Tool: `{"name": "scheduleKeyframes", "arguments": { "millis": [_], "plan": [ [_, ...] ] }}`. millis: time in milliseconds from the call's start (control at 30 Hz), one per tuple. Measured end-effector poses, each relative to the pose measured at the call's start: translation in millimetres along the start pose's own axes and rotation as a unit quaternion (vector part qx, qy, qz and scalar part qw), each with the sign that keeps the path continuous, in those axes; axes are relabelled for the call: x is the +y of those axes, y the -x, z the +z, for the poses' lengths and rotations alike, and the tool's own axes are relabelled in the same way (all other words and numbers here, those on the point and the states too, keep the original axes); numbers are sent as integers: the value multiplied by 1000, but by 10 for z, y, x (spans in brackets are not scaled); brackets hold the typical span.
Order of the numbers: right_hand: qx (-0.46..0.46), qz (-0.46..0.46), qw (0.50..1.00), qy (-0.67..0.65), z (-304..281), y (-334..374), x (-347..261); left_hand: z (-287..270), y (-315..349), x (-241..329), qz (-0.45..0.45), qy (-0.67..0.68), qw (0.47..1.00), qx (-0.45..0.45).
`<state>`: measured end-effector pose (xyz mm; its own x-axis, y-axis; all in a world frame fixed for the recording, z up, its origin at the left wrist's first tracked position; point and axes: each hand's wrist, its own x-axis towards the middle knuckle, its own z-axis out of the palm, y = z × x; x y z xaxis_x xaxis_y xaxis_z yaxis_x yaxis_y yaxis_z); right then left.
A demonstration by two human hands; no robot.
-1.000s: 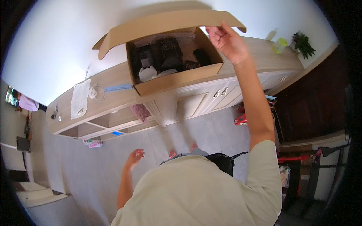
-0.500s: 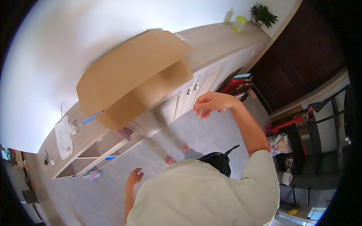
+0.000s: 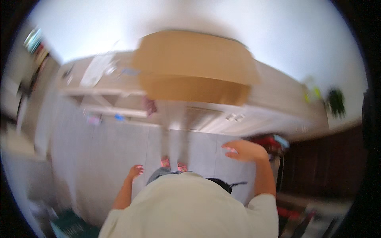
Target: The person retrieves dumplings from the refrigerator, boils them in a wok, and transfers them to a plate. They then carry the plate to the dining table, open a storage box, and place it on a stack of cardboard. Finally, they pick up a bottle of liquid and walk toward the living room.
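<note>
My left hand [image 3: 136, 171] hangs low over the floor beside my body, its fingers apart and loosely bent, with nothing seen in it. Raised in front of me on the right is my right hand [image 3: 247, 151]; its fingers droop, somewhat apart, and seem to hold nothing, though motion smears them. Neither hand touches the large brown cardboard box [image 3: 194, 53], which rests on the long cabinet [image 3: 274, 89] against the wall. The box's open side faces me, and its depths are hidden.
Left of the box lie a white paper sheet [image 3: 96, 70] and a pale cable [image 3: 111, 68]. A yellow-green container [image 3: 312, 94] and a plant [image 3: 336, 104] stand at the cabinet's right end. Red and blue flat items [image 3: 274, 141] lean near the dark door [image 3: 317, 170].
My view has swung round, so the box and cabinet now lie level across the top. My right hand appears lower and farther from the box; both hands stay unoccupied.
</note>
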<state>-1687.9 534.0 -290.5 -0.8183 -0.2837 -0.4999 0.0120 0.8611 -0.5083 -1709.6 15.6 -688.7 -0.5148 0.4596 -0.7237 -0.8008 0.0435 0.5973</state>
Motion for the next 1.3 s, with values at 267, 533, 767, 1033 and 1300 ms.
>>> {"name": "scheduleKeyframes", "arguments": {
  "millis": [267,533,767,1033,1300],
  "plan": [
    [-133,-22,987,90,239,-633,-338,277,1949,-2319,-252,176,843,441],
    [-194,-211,938,194,755,-1471,-1587,1111,2003,-2943,-106,229,885,391],
    [-172,-294,924,176,1311,-1807,-2501,236,2146,-2776,-69,36,903,422],
    [-85,-24,984,152,1295,-571,-1892,-357,3557,1229,678,-119,724,46],
    [60,156,985,-39,1292,1280,-336,2105,3037,3082,755,-306,405,-416]
  ]
}}
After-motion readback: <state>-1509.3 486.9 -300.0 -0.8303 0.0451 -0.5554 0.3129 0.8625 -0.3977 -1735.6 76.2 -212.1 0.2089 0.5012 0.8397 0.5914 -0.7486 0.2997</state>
